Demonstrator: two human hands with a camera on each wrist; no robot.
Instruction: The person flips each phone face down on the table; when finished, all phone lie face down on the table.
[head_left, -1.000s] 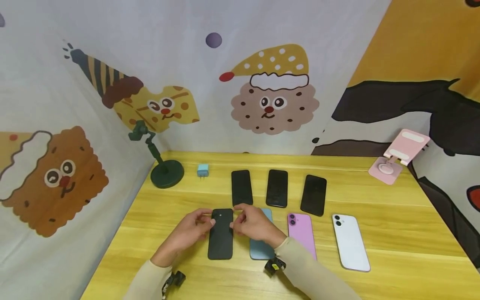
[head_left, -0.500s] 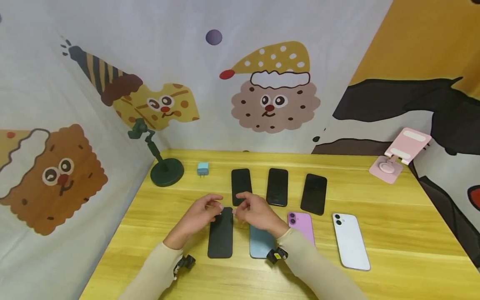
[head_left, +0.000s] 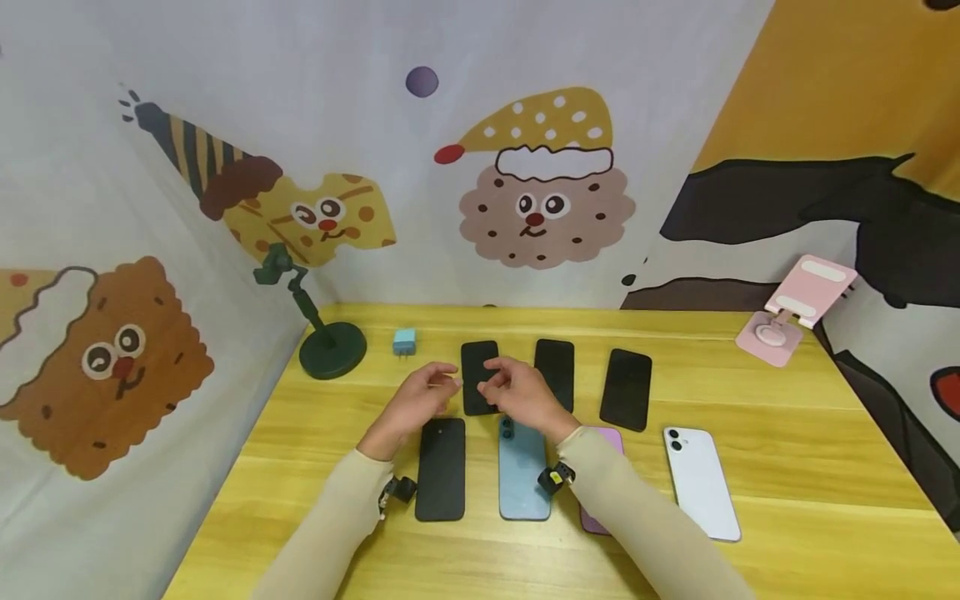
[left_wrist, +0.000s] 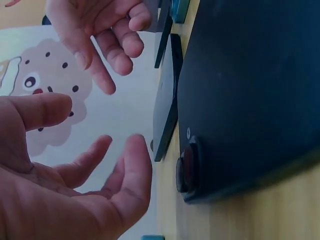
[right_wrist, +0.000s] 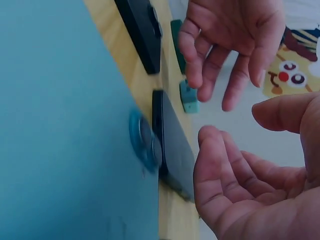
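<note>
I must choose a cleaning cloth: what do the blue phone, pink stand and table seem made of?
Blue phone: probably a glass or plastic back, satin; even colour, no sharp reflections.
Pink stand: perhaps painted metal or plastic, matte; uniform colour.
Table: wood or wood-print, slightly glossy; streaked grain, soft sheen.

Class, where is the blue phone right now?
In the head view, the blue phone lies right of the front-row black phone and left of the pink phone.

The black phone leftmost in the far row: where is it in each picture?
Head: black phone, just below the centre.
Left wrist: black phone, a narrow slab near the centre.
Right wrist: black phone, slanting near the centre.
Shared landmark: dark phone with camera bump, large at right in the left-wrist view.
</note>
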